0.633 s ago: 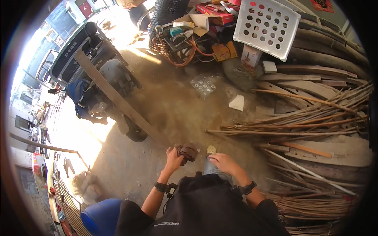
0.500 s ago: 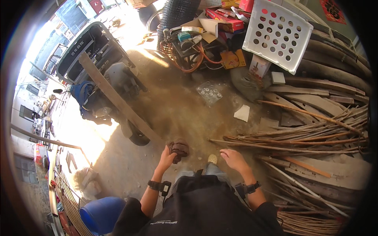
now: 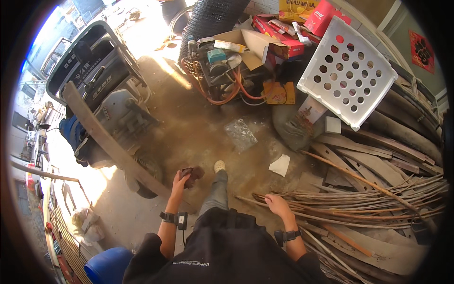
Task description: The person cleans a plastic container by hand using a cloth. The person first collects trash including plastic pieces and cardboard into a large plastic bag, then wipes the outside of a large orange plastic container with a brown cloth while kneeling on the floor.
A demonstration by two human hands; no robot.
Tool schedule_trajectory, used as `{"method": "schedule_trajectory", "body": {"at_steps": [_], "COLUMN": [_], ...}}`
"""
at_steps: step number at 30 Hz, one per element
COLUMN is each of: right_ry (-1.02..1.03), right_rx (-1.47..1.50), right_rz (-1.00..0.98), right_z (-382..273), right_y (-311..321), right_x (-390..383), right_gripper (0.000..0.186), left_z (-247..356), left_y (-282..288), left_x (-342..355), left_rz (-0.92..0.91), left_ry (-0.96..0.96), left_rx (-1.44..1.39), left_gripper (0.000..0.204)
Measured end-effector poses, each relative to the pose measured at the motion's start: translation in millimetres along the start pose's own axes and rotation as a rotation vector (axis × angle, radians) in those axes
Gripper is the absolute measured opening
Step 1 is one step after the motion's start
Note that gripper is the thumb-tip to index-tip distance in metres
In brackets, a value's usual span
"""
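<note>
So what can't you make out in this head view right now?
All in the head view:
Dark brown crumpled bundle in the bare left hand: material, too blurred.
Bare right hand: whether it touches the long thin brown sticks; it overlaps them.
Blue plastic barrel: black sleeve hides one end, lower edge cuts it.
Behind the white holed plastic crate: crate blocks it.

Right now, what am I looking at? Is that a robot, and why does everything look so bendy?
It's no robot, just a person. A wide camera on their head looks down, and its lens makes straight edges bend. Their bare left hand holds a crumpled brown bundle, maybe a cloth. Their bare right hand is near some long thin sticks; I can't see it holding anything. On the floor ahead lie some see-through plastic and a flat white piece.
</note>
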State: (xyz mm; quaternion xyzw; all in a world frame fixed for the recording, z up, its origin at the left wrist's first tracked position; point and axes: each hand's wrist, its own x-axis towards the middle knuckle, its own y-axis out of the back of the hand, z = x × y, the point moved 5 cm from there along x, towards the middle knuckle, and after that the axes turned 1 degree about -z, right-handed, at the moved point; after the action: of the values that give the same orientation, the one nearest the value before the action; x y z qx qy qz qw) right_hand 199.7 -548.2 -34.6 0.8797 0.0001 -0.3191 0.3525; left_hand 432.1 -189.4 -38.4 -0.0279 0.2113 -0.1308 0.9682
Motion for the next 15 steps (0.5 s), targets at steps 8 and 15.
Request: {"method": "schedule_trajectory", "body": {"at_steps": [8,15], "right_ry": [-0.065,-0.153], "right_rx": [0.072,0.002], "right_rz": [0.017,0.032], "right_z": [-32.9,-13.0], "right_y": [84.2,157.1], "right_x": [112.4,186.8], "right_gripper": [0.031,0.03], "left_z": [-9.1,0.7], "left_y": [-10.8,-37.6], "left_x": [208.7,292.7], "left_rz": [0.085,0.066], "left_ry": [0.128,0.224], "left_rx": [0.09,0.91], "left_gripper": [0.04,0.067]}}
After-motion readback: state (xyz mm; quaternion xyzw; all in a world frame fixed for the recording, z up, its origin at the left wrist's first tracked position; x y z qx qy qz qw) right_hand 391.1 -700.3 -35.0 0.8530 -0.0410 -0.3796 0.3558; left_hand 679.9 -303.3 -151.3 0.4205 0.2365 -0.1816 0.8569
